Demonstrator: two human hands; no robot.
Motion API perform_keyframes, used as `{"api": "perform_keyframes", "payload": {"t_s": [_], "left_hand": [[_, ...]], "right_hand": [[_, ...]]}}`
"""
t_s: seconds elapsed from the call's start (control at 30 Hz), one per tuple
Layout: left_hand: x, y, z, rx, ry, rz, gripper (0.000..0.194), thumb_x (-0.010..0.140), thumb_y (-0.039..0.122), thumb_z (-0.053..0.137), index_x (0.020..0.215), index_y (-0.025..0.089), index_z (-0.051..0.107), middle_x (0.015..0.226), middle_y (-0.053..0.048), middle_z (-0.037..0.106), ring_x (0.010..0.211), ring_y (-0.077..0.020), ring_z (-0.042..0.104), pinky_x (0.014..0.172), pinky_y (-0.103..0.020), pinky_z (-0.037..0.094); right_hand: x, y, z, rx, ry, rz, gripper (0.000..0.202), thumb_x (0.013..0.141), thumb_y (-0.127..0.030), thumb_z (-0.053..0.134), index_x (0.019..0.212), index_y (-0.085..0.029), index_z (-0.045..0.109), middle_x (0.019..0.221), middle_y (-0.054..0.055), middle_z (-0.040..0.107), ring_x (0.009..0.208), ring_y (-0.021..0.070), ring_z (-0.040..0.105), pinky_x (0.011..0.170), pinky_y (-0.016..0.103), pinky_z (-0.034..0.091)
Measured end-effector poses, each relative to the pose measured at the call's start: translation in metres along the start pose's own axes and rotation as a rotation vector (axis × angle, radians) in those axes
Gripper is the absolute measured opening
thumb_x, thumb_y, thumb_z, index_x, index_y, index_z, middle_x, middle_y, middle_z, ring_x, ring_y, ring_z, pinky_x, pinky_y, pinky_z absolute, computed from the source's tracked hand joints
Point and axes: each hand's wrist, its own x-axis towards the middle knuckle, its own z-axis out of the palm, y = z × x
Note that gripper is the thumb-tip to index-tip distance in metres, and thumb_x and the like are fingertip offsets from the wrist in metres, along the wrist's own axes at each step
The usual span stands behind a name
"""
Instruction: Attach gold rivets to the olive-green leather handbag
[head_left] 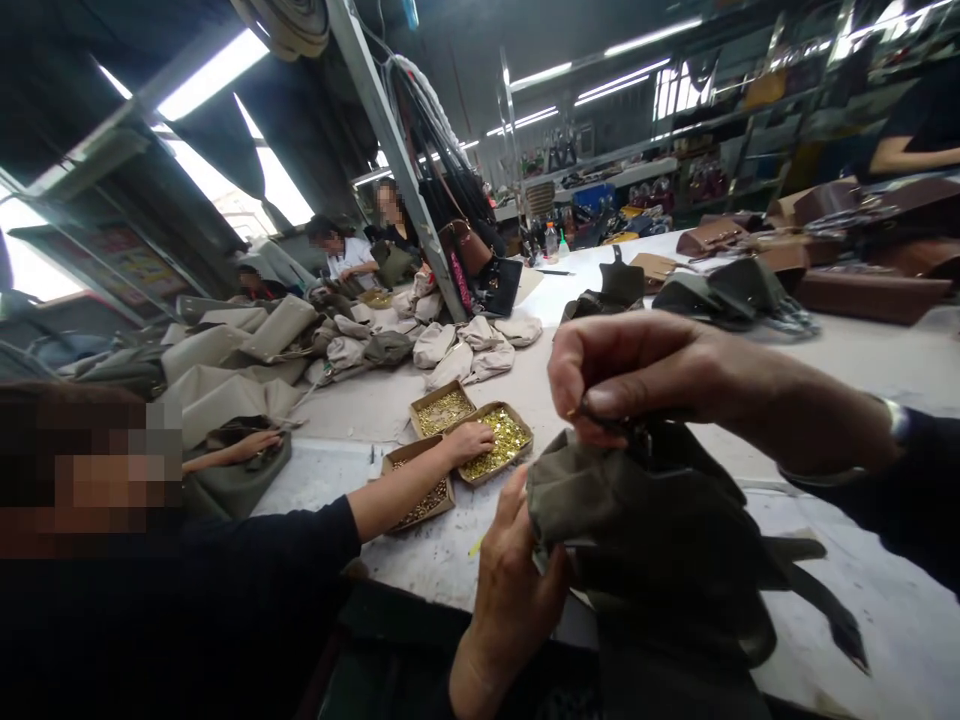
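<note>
**Olive bag worked at the near edge**

Olive-green fabric bag sits bunched at the worktop's near edge. Right hand has its fingers closed, pinching something small at the bag's top. Left hand grips the bag's left side. Beside them, a co-worker's hand reaches into 1 of 3 trays of brass fittings.

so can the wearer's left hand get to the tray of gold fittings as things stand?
Probably not freely: the left hand grips the olive bag, and a co-worker's hand already rests in the tray of gold fittings.
</note>
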Motion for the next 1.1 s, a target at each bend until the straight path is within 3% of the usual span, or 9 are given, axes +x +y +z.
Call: {"api": "perform_keyframes", "payload": {"t_s": [0.1,0.2,0.33,0.5,0.67,0.73,0.9,1.0,1.1], "left_hand": [[-0.009,-0.003,-0.005,-0.043,0.087,-0.185,0.041,0.084,0.023,0.068,0.125,0.023,0.064,0.134,-0.013,0.065,0.117,-0.0304,0.069,0.094,-0.042,0.062],[-0.015,-0.01,-0.014,-0.04,0.103,-0.233,0.03,0.086,0.025,0.07,0.115,0.023,0.067,0.111,-0.009,0.072,0.104,-0.0287,0.072,0.086,-0.04,0.063],[-0.019,-0.015,-0.017,-0.049,0.088,-0.236,0.02,0.095,0.022,0.058,0.114,0.02,0.066,0.113,-0.01,0.07,0.109,-0.0244,0.068,0.097,-0.039,0.058],[-0.023,-0.013,-0.017,-0.006,-0.021,-0.184,0.028,0.091,0.012,0.061,0.117,0.025,0.064,0.117,-0.007,0.068,0.114,-0.0203,0.065,0.103,-0.036,0.056],[-0.031,-0.008,-0.021,0.112,-0.243,-0.131,0.07,0.076,-0.004,0.051,0.137,0.031,0.053,0.137,-0.006,0.06,0.133,-0.0222,0.056,0.114,-0.043,0.051],[-0.032,-0.007,-0.021,0.186,-0.281,-0.094,0.078,0.074,-0.006,0.048,0.144,0.03,0.047,0.143,-0.008,0.056,0.137,-0.024,0.054,0.114,-0.046,0.051],[-0.023,-0.007,-0.014,0.38,-0.089,-0.051,0.044,0.092,0.007,0.055,0.133,0.022,0.052,0.121,-0.012,0.067,0.113,-0.0263,0.07,0.093,-0.044,0.063],[-0.013,-0.007,-0.009,0.456,-0.079,-0.051,0.037,0.094,0.012,0.06,0.129,0.021,0.054,0.111,-0.011,0.071,0.099,-0.0273,0.074,0.085,-0.044,0.064],[-0.002,-0.002,-0.006,0.515,-0.108,-0.071,0.036,0.092,0.011,0.058,0.127,0.02,0.054,0.118,-0.014,0.068,0.11,-0.0317,0.07,0.09,-0.049,0.062]], "right_hand": [[0.008,0.036,-0.001,-0.072,-0.161,0.121,0.004,0.093,-0.017,0.066,0.092,-0.015,0.062,0.081,-0.002,0.057,0.071,0.0117,0.051,0.063,0.021,0.041],[0.005,0.074,0.001,-0.191,-0.287,0.262,0.003,0.089,-0.016,0.064,0.089,-0.016,0.061,0.082,-0.002,0.056,0.075,0.0136,0.05,0.069,0.023,0.042],[-0.02,0.1,0.007,-0.507,-0.332,0.455,0.012,0.083,-0.008,0.062,0.088,-0.019,0.062,0.079,-0.003,0.058,0.071,0.0147,0.051,0.065,0.025,0.039],[-0.054,0.089,0.003,-0.538,-0.211,0.465,0.01,0.09,-0.012,0.06,0.092,-0.021,0.063,0.086,-0.002,0.063,0.079,0.0177,0.057,0.071,0.027,0.04],[-0.061,0.1,0.0,-0.693,0.011,0.381,0.011,0.094,-0.011,0.057,0.091,-0.021,0.059,0.086,0.0,0.064,0.079,0.0187,0.056,0.072,0.027,0.038],[-0.057,0.11,0.0,-0.717,0.073,0.339,0.01,0.095,-0.011,0.057,0.093,-0.021,0.058,0.088,0.001,0.065,0.08,0.0192,0.058,0.071,0.027,0.037],[-0.042,0.133,-0.002,-0.674,0.09,0.27,0.012,0.095,-0.011,0.061,0.091,-0.022,0.058,0.083,0.0,0.062,0.076,0.0194,0.057,0.067,0.027,0.035],[-0.035,0.144,-0.005,-0.569,0.157,0.218,0.012,0.093,-0.01,0.063,0.091,-0.021,0.059,0.085,0.001,0.064,0.08,0.0206,0.058,0.069,0.028,0.036],[-0.03,0.153,-0.007,-0.436,0.241,0.175,0.012,0.092,-0.008,0.062,0.09,-0.02,0.059,0.085,0.001,0.064,0.082,0.0205,0.059,0.072,0.029,0.039]]}}
